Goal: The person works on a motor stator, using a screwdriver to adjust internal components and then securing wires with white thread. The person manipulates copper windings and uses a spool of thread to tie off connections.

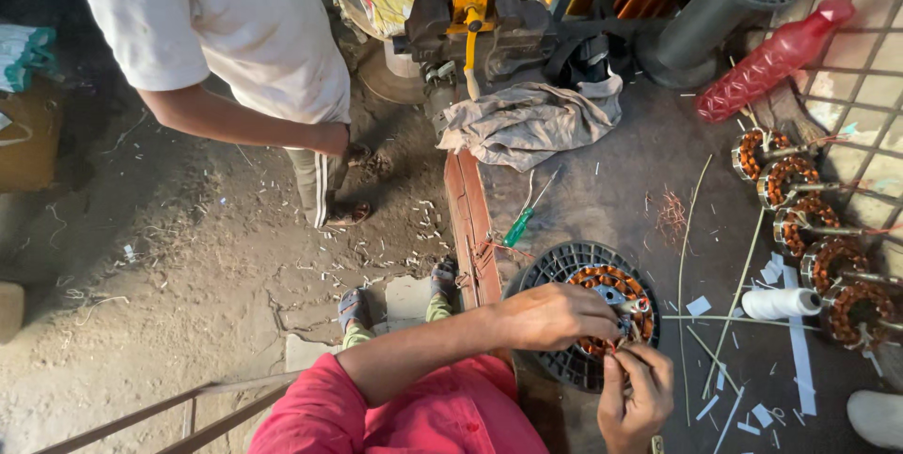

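The right hand (638, 396), nearest the camera, pinches thin wire ends at the near edge of the stator (611, 308); its fingers are closed tight. Just beyond, the left hand (555, 316) lies across the stator, gripping a small metal tool (623, 301). The stator sits on a black ribbed disc (564, 270). Farther off lie a white spool (779, 303), a green screwdriver (517, 226) and a row of wound stators (800, 209).

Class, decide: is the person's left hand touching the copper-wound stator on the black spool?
Touching. The head view shows the left hand lying across the stator, its fingers pressed onto the copper windings.
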